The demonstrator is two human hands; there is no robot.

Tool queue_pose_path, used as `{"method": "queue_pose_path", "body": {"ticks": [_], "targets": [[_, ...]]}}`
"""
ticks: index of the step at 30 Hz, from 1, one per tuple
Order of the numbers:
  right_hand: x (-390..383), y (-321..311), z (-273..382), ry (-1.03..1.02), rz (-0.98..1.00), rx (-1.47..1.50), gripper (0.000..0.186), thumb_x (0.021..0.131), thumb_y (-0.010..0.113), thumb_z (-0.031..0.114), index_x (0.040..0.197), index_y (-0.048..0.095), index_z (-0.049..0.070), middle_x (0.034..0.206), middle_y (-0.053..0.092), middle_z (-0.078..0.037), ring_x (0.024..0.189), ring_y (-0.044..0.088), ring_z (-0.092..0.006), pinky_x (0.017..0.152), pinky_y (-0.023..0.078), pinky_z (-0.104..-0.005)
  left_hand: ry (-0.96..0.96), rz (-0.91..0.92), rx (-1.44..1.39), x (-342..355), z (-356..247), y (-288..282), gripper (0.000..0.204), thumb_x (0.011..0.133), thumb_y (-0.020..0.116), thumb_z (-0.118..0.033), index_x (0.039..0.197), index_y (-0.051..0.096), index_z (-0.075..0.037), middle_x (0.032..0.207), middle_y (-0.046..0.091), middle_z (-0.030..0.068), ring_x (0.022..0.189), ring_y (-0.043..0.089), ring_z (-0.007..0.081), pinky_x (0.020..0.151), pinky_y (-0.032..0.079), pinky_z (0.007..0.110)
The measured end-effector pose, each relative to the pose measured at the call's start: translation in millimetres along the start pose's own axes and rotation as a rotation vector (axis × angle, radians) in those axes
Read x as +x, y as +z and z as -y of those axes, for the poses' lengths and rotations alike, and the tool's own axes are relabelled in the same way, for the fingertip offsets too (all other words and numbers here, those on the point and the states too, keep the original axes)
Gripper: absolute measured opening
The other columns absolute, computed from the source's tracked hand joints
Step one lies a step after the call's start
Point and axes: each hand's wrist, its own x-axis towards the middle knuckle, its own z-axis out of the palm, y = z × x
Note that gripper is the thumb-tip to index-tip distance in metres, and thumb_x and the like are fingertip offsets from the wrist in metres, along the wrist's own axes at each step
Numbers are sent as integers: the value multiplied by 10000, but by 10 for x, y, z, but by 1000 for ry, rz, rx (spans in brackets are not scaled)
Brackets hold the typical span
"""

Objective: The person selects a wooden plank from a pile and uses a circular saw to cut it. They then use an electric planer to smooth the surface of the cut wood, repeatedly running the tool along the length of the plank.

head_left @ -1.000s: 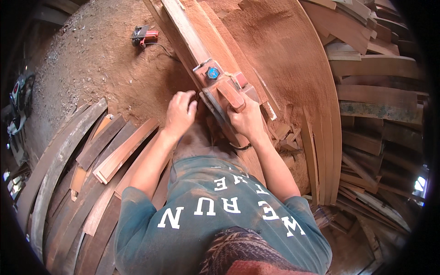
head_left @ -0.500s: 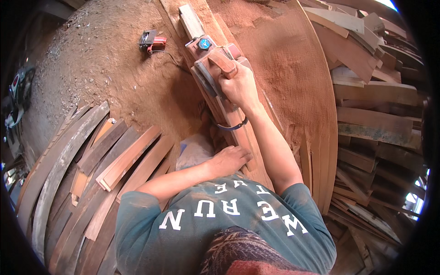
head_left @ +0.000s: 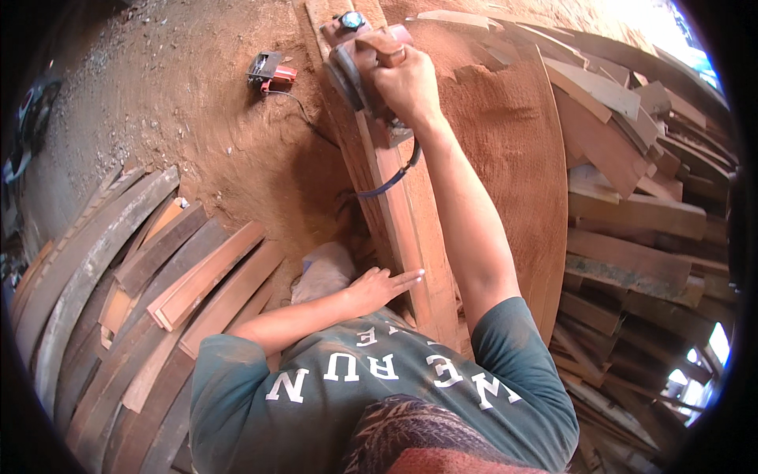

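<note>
My right hand (head_left: 408, 85) is closed round the handle of an electric hand planer (head_left: 350, 65), which has a round blue-green knob at its front. Beneath the planer lies a long, narrow reddish plank (head_left: 388, 162), on a wider beam (head_left: 433, 237) that runs away from my body. From the planer's rear, a dark blue cord (head_left: 384, 186) loops across the plank. At the near end, my left hand (head_left: 375, 291) rests its outstretched fingers against the plank, holding nothing.
A red and black power tool (head_left: 273, 73) lies on the dusty ground, with a thin cable trailing from it. Stacked boards (head_left: 189, 265) stand at the left, and more piled timber (head_left: 632, 205) is at the right. Sawdust (head_left: 497, 142) covers the area beside the beam.
My right hand has pushed the planer farther away along the plank. My left hand has shifted slightly left, its fingers now stretched toward the plank's near end.
</note>
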Motion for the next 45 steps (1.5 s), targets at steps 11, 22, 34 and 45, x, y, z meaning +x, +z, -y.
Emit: {"method": "queue_pose_path", "body": {"ticks": [11,22,34,45], "targets": [[604,18,279,-116,-28,-35,337,889,671,148,1202,774,79,801,765,-121,680,725,-163,613,574,-313,56,-342,-138,-49,5,196,682,914,561,35,1587,493,-48,1690,441,123,1132,697,321,960,564,424],[-3222,-1476,-1310,253,-262,255,564,831,626,-31,1383,710,47,1313,617,-42,1007,585,-125,865,495,-242,-696,-935,-547,428,-245,399,1025,889,797,-278,1659,214,66,1691,291,335,1586,289,448,1320,242,471],[-7210,-2323,-2516,604,-577,284,119,851,727,22,963,689,14,706,634,-11,509,558,-112,469,429,-282,-971,-999,-247,829,-539,1121,1137,789,792,-160,1704,132,-14,1779,125,244,1651,95,443,1296,174,673],[-8020,-2257,-2851,727,-349,293,309,769,760,68,1059,741,-37,949,710,-54,842,661,-170,786,547,-357,-1192,-871,-133,9,-853,1866,1115,893,792,-467,1719,168,-51,1816,61,170,1671,-9,407,1273,75,737]]}}
